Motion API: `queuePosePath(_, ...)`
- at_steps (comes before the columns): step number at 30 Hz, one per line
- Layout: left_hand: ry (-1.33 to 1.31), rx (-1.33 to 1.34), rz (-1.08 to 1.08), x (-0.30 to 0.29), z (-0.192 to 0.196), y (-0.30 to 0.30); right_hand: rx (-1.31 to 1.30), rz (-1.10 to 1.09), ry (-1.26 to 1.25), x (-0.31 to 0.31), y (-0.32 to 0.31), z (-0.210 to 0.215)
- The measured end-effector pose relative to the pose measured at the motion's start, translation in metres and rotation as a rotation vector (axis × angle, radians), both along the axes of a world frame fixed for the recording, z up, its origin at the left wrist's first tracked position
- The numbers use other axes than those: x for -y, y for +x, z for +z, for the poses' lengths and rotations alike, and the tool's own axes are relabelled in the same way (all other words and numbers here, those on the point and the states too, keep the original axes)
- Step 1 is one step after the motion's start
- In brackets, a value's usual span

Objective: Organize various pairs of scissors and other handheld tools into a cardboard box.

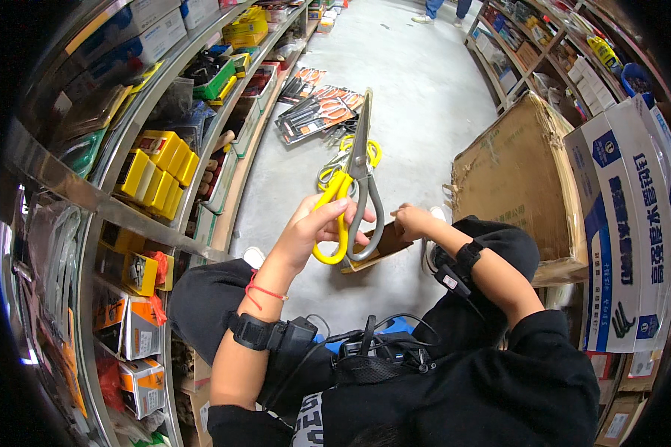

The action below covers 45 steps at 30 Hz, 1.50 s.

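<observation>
Large scissors [360,165] with one yellow and one grey handle loop are in my left hand [306,231]. Its fingers are closed around the handles, and the long blades point up and away from me, nearly together. Just right of them, my right hand [415,222] has its fingers curled at the rim of a small open cardboard box [386,261] between my knees. What lies in the box is mostly hidden. Beyond the blades, more scissors with yellow handles [374,154] lie on the floor, partly covered by the pair I hold.
Carded packs of orange-handled scissors [322,113] lie on the floor by the left shelf [143,223], which is stacked with yellow boxes [156,167]. A large worn carton [516,186] and a white-and-blue box [620,231] stand at right. Another person's legs [441,7] show far ahead.
</observation>
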<state>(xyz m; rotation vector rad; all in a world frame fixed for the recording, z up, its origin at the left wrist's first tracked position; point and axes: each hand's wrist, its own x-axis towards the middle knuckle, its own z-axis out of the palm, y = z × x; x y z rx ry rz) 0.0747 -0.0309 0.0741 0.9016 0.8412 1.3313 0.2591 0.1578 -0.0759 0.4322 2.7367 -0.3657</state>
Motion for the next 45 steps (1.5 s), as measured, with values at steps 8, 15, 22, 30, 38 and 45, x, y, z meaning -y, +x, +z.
queuePosePath(8,-0.075,-0.063,-0.047,-0.004,-0.011,0.006,-0.602,-0.264,-0.321,0.002,-0.027,0.127)
queuePosePath(15,-0.163,-0.105,-0.139,-0.009,-0.021,0.012,-1.129,-0.448,-0.815,0.008,-0.025,0.174)
queuePosePath(22,-0.195,-0.172,-0.231,-0.016,-0.018,0.013,-0.954,-0.458,-0.888,-0.002,-0.015,0.180)
queuePosePath(30,-0.176,-0.188,-0.234,-0.011,-0.026,0.011,-0.789,-0.090,-0.655,0.013,-0.005,0.200)
queuePosePath(38,0.104,-1.397,0.039,-0.011,-0.054,0.003,-0.826,0.079,0.148,0.054,-0.014,0.190)
queuePosePath(45,-0.143,-1.519,-0.213,0.000,-0.084,0.002,-0.732,0.012,0.126,0.038,-0.013,0.173)
